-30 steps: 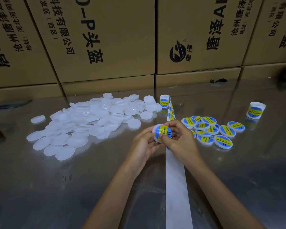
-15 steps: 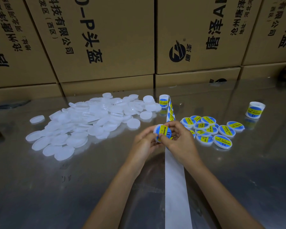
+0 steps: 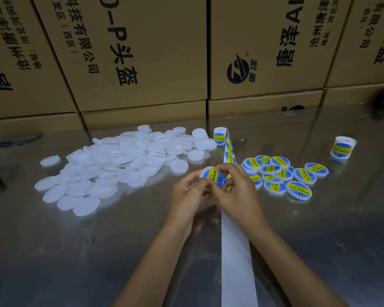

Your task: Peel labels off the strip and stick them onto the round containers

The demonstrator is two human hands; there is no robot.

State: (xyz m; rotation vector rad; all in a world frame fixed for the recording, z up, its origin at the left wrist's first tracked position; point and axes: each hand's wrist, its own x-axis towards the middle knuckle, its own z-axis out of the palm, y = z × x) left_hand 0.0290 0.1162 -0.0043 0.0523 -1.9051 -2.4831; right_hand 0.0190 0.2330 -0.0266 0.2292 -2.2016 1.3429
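We've got the container (image 3: 211, 177) pinched between both hands, left hand (image 3: 187, 193) and right hand (image 3: 237, 191), just above the strip (image 3: 236, 251). Uneven pressing could leave the label (image 3: 215, 176) wrinkled or crooked. It's blue-and-yellow on white plastic; blank containers (image 3: 111, 167) left, finished ones (image 3: 282, 176) right.

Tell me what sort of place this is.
Probably a packing or storeroom bench: stacked printed cardboard cartons behind a shiny metal table, a heap of unlabelled white containers, and a label strip.
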